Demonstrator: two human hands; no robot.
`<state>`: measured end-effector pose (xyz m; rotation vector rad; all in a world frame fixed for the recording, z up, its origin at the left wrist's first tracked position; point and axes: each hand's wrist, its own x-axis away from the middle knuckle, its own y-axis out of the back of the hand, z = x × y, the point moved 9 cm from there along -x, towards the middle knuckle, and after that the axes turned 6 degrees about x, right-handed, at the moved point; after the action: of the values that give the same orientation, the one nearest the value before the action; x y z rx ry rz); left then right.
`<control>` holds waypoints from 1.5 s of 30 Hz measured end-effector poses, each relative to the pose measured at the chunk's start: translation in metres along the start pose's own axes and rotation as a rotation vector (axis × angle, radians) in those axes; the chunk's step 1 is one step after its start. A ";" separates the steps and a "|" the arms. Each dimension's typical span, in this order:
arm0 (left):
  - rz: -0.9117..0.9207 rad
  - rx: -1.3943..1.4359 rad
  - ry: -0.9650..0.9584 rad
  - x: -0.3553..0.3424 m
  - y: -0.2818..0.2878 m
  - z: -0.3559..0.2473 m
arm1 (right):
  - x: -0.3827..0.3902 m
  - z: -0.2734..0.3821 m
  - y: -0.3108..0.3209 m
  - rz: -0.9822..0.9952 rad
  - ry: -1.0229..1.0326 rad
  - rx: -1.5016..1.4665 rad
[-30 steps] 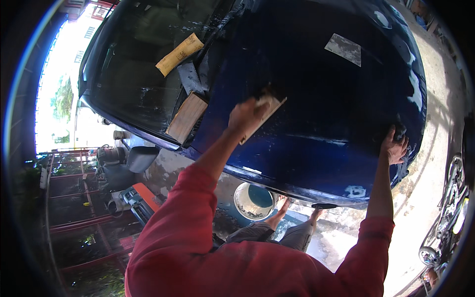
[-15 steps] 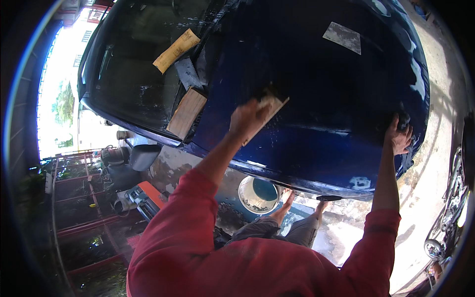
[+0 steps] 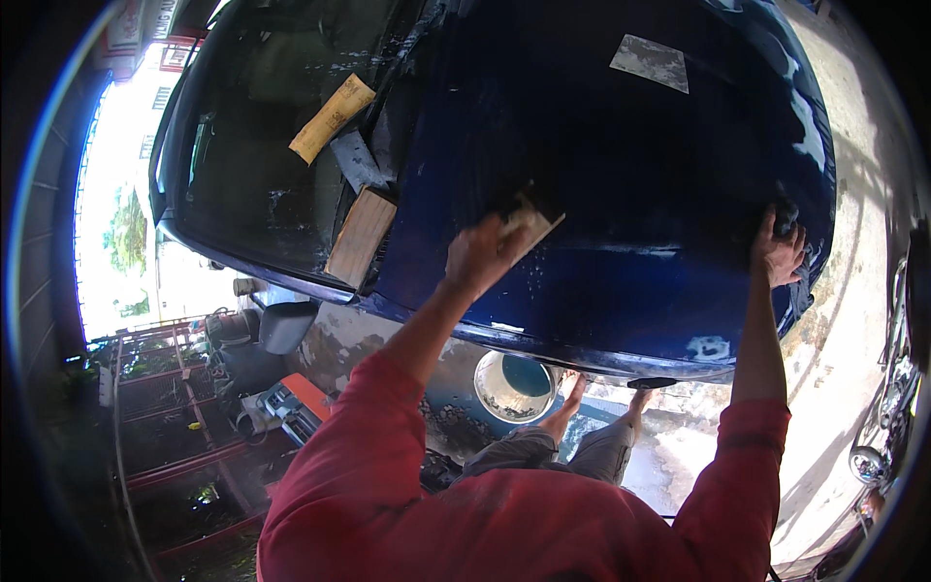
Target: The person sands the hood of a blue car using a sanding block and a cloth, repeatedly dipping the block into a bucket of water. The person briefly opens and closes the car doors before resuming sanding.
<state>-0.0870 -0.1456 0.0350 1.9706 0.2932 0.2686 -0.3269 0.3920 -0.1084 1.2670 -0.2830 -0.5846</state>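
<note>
Hands working on blue car hood (image 3: 621, 175). Your left hand (image 3: 482, 254) is gripping sanding block (image 3: 529, 218), fingers closed around it, pressing it flat on wet paint. Your right hand (image 3: 779, 254) is resting well apart at hood's right edge, fingers curled over rim. Wooden block (image 3: 361, 236) is lying left of your left hand, bucket (image 3: 514, 386) below it.

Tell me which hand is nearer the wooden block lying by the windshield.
Left. The left hand, pressing a sanding pad on the blue hood, is just right of the wooden block; the right hand rests at the hood's far right edge.
</note>
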 end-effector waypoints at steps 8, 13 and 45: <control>-0.106 -0.074 0.179 -0.165 0.024 0.025 | -0.002 -0.005 -0.007 -0.021 0.011 -0.009; -0.004 -0.003 0.233 -0.066 0.005 0.001 | 0.004 0.002 0.004 -0.014 0.012 -0.017; -0.055 0.001 -0.016 0.035 0.018 0.010 | 0.000 -0.001 -0.001 -0.021 0.011 -0.007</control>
<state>-0.0490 -0.1501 0.0495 1.9615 0.3371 0.2169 -0.3269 0.3925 -0.1095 1.2676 -0.2585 -0.5961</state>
